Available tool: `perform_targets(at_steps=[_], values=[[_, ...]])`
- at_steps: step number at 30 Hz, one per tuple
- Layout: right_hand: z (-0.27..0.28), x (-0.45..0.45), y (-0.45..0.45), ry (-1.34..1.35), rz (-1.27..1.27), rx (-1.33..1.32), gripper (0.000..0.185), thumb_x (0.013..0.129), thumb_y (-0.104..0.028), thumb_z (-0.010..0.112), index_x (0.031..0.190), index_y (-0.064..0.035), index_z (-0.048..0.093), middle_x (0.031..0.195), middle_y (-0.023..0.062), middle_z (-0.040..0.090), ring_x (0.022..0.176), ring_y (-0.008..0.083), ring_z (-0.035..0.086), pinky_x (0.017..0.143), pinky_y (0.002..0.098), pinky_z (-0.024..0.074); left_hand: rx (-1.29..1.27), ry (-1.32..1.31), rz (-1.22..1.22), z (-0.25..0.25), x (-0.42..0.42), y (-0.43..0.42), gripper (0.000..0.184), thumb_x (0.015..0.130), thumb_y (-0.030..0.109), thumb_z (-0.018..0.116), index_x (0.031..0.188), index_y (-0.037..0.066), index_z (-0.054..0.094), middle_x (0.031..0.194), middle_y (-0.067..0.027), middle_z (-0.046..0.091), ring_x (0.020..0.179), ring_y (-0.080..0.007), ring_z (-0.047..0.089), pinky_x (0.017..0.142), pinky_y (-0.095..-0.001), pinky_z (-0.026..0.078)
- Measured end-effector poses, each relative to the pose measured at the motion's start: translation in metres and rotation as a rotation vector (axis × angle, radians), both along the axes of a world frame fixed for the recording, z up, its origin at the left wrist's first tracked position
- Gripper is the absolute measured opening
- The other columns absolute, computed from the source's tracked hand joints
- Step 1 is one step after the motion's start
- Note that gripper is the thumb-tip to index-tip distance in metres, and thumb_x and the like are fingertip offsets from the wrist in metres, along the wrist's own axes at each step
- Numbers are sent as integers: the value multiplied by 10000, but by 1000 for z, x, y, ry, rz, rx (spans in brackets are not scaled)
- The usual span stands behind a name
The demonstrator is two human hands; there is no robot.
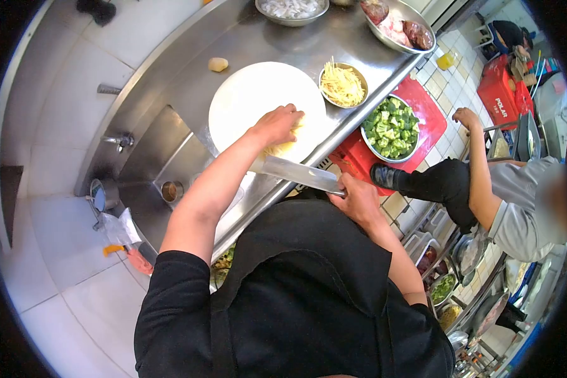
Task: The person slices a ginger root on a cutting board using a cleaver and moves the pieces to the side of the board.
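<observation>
On the round white board [252,94], my left hand [277,129] has its fingers curled over pale yellow shreds [282,149], which stick out beside and below it. My right hand [357,200] grips the handle of a wide cleaver [302,174]. The blade points left across the board's near edge, below my left hand. A bowl of yellow strips [342,86] stands right of the board. One peeled, potato-like piece [218,64] lies on the steel counter behind it.
Broccoli fills a bowl [390,129] on a red stool [429,116]. Bowls of white pieces [293,9] and wrapped meat [400,28] stand at the back. A sink [164,145] is at left. Another person [516,195] sits at right, one foot near the stool.
</observation>
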State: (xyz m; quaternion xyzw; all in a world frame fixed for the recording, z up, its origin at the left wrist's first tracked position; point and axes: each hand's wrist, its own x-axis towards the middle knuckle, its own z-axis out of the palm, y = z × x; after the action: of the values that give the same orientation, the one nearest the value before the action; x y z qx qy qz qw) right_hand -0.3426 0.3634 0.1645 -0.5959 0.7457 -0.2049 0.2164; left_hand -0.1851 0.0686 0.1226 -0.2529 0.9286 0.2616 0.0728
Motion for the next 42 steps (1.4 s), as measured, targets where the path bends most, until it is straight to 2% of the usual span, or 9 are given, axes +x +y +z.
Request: perform_targets(at_steps=[5,9,18,23,26,33,36,38,42], values=[[1,-3,27,-94,-193,60,351,860,-320,845,996,-82,625,872,167,745,830,407,737,722,506,560,13,51,41,-12,4,-6,565,861,196,829,1389,71,669,1311,-149,659,1239,-335,650,1080,-435,525],[-5,-4,44,-112,-283,40,355,857,-313,862,957,-75,618,816,170,728,787,403,732,698,489,555,-18,-36,78,-2,3,2,562,866,185,819,1396,76,666,1316,-148,657,1234,-336,652,1085,-431,527],[-12,-5,64,-127,-322,41,365,854,-306,870,954,-77,604,769,168,703,746,399,721,677,486,550,30,116,22,-8,10,-9,551,849,111,791,1387,87,676,1353,-127,648,1292,-324,627,1135,-405,509],[-10,-3,70,-137,-342,81,372,865,-316,859,967,-79,591,770,176,700,751,410,717,677,492,547,19,63,-187,-7,0,-14,622,847,-84,598,1432,115,673,1545,-121,582,1435,-313,550,1225,-401,454],[-12,-2,75,-144,-347,65,373,868,-317,857,973,-82,586,769,181,698,756,420,715,678,491,546,-90,104,-308,-9,-1,-16,679,825,-124,535,1440,125,679,1578,-118,566,1474,-308,520,1243,-397,440],[-18,-3,89,-151,-415,53,380,875,-323,858,964,-59,599,777,180,703,759,411,718,682,484,545,-48,-63,-365,-2,-7,-27,589,842,-60,582,1402,89,689,1535,-125,599,1403,-322,583,1202,-431,471],[-20,-4,92,-168,-432,45,375,876,-317,858,956,-56,602,773,180,700,752,407,715,679,482,544,-58,-94,-313,0,0,-33,525,871,40,671,1395,62,679,1456,-154,628,1316,-340,631,1151,-450,497],[-22,-5,92,-182,-436,36,371,876,-313,858,953,-57,601,767,179,698,747,407,713,676,480,543,-73,-168,-159,4,5,-33,551,866,136,757,1402,51,662,1373,-177,636,1265,-356,641,1109,-440,514],[-22,-7,89,-181,-408,26,362,873,-302,858,956,-61,600,751,177,689,730,409,706,667,482,539,-32,-147,-75,-3,15,-38,575,859,175,798,1402,54,654,1325,-181,631,1245,-363,637,1093,-429,520]])
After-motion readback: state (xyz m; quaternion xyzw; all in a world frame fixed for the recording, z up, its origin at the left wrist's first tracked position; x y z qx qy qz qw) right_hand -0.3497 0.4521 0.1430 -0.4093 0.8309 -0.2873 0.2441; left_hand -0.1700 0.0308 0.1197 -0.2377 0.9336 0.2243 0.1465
